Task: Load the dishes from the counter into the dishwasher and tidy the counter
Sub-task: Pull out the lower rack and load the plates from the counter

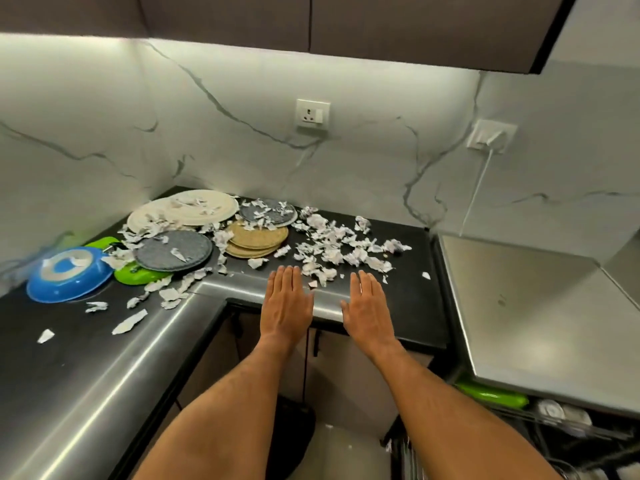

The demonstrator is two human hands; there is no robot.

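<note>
Left hand (287, 303), right hand (367, 306) flat, fingers straight, empty, on black stone worktop (408, 306) edge. Torn white paper scraps (332, 251): light, flimsy; likely sweep together, scoop underneath.

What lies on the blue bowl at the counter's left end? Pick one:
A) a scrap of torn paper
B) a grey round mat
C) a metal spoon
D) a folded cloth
A: a pale scrap of torn paper sits on the blue bowl, which appears to lie upside down, like the scraps scattered over the counter; both hands hover open, holding nothing.
</note>
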